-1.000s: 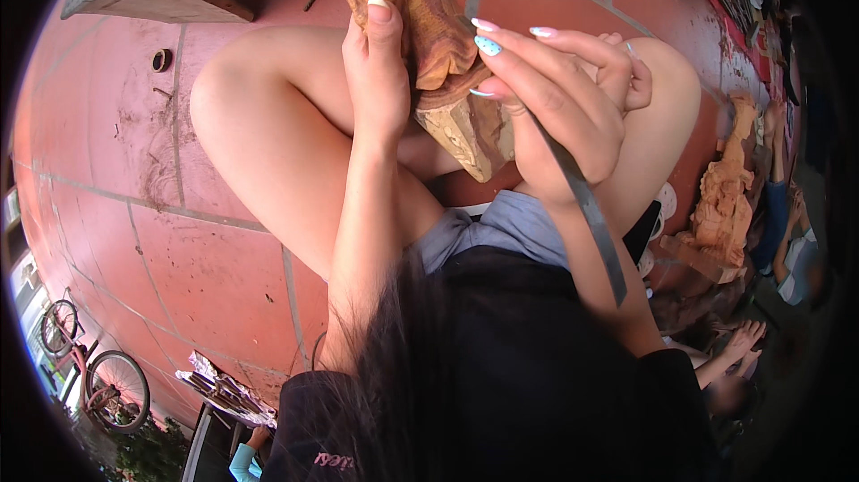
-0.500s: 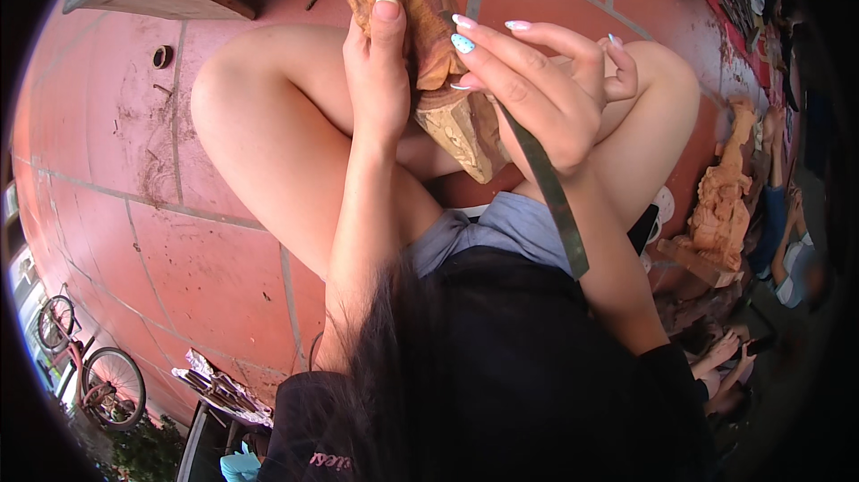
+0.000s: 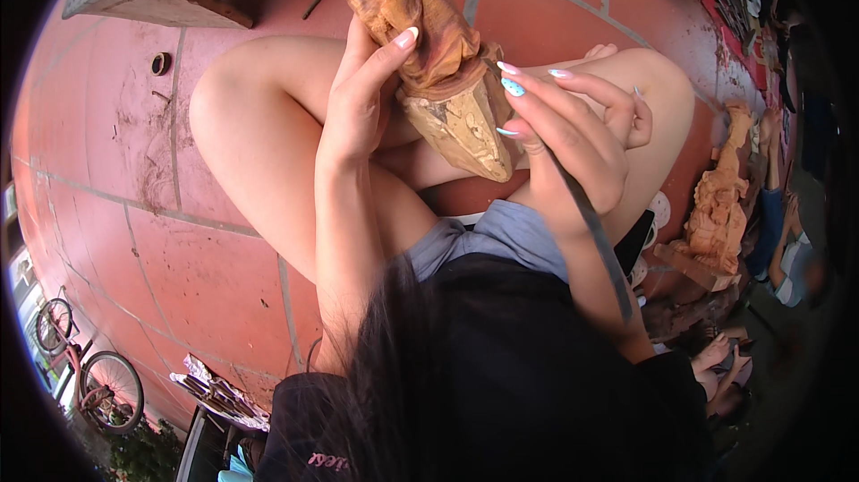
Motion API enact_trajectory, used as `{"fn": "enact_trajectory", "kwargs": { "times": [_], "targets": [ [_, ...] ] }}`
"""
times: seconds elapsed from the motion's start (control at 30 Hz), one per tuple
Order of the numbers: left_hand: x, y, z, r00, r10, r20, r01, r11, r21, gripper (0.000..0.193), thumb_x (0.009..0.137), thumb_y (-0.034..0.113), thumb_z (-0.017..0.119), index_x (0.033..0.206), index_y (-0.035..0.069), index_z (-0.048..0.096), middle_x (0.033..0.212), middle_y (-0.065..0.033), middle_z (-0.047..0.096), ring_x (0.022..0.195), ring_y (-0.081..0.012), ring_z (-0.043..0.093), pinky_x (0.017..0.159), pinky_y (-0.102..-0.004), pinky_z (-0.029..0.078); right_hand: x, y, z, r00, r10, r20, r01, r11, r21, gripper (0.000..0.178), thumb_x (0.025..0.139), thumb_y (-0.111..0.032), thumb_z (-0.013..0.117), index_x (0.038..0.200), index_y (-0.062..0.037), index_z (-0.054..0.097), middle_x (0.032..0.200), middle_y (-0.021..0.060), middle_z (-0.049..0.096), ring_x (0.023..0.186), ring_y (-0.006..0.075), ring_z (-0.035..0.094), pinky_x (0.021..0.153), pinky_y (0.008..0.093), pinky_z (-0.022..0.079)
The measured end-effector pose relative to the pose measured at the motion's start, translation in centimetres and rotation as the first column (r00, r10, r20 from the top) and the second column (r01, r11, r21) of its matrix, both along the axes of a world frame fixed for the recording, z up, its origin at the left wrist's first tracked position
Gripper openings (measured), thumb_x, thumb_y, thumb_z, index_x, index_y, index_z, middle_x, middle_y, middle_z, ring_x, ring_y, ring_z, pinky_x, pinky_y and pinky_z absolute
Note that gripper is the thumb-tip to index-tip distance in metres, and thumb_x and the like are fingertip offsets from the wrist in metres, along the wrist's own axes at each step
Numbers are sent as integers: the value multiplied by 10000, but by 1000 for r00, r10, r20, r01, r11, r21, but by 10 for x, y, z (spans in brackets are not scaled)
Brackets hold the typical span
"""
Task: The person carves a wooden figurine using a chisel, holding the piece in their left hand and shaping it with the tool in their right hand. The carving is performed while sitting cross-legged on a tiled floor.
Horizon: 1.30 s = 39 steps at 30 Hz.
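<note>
Over crossed legs [image 3: 259,115], the left grip [image 3: 360,102] clamps a wooden carving [image 3: 429,25] at its left. Beside its pale base [image 3: 461,128], the right grip [image 3: 573,142] pinches a dark strip [image 3: 597,236].

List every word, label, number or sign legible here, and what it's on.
Black sleeve: pink lettering, too blurred and broken up to read in full.
Crumpled wrapping at lower left: any print is too small to read.
Carved wood and dark flat tool: no lettering visible.
</note>
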<state>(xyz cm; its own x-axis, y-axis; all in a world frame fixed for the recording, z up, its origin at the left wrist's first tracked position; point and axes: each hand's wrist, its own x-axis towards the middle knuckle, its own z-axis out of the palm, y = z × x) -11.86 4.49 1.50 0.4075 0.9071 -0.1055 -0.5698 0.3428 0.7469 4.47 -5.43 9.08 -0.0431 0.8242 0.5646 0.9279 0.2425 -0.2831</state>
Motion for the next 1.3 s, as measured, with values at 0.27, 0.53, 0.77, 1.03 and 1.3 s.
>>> {"fn": "enact_trajectory", "kwargs": {
  "times": [0.27, 0.53, 0.77, 1.03, 1.3],
  "targets": [
    [-2, -1, -3, 994, -38, -104, 54, 985, 161, 644, 913, 21, 668, 1452, -14, 316, 1352, -128, 525, 1263, -210, 509, 1078, -362, 409, -2, 13, -12, 995, 47, -86, -42, 997, 61, 214, 721, -146, 781, 933, -117, 763, 952, -36, 750, 924, 158, 614, 1037, 376, 249],
    [-1, -5, -5, 985, -37, -169, 74, 973, 220, 641, 889, 24, 706, 1412, -9, 335, 1314, -123, 540, 1219, -201, 538, 1045, -361, 449, -4, 9, -9, 999, -11, 30, 9, 998, 68, 149, 760, -239, 751, 871, -139, 757, 912, -70, 745, 884, 129, 618, 1048, 388, 209],
    [2, -7, -6, 990, -32, -135, 60, 976, 208, 653, 889, 27, 708, 1417, -6, 327, 1318, -125, 535, 1218, -202, 538, 1041, -360, 451, -2, 11, -1, 998, -6, 62, 0, 994, 107, 119, 756, -250, 758, 838, -164, 749, 890, -86, 736, 875, 120, 613, 1038, 387, 205],
    [5, -4, -5, 988, -23, -151, 57, 973, 225, 687, 889, 47, 714, 1438, -5, 305, 1337, -133, 524, 1239, -209, 524, 1059, -362, 432, -2, 10, -4, 1000, -9, 25, 7, 997, 82, 117, 761, -221, 756, 867, -170, 758, 901, -83, 741, 874, 126, 611, 1018, 384, 229],
    [6, -2, -6, 987, -11, -160, 50, 968, 246, 714, 883, 63, 728, 1451, -5, 300, 1372, -129, 503, 1283, -207, 486, 1083, -362, 404, -7, 9, -9, 1000, -25, 13, 24, 995, 94, 114, 774, -196, 752, 878, -151, 760, 901, -76, 746, 889, 126, 609, 1038, 382, 216]
  ]
}}
